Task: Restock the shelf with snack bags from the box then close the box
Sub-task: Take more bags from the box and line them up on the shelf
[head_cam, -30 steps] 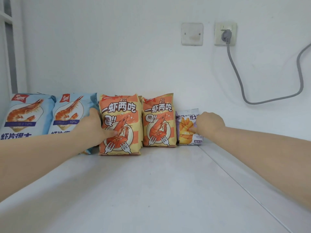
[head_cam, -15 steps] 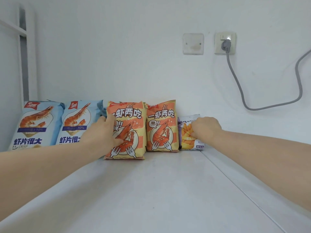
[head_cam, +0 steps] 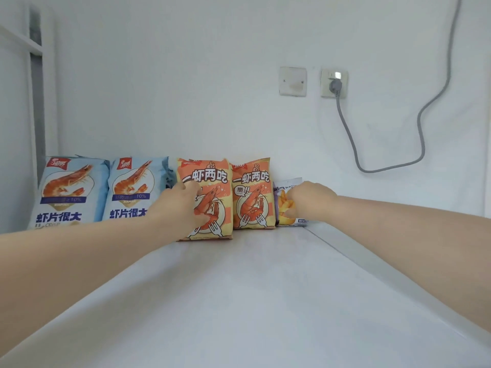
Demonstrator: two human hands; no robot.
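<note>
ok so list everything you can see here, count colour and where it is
blue prawn bags: 2, light blue, upright side by side at the back left of the shelf
orange prawn bags: 2, orange and cream, upright at the back middle
fries bag: 1, small, purple and white, just right of the orange pair
shelf: 1, white, under all the bags
wall plate: 1, white, on the back wall
socket: 1, white, right of the plate
plug and cable: 1, grey, in the socket, cable looping right
left hand: 1, fingers grip the left orange bag
right hand: 1, fingers curled on the fries bag
</note>
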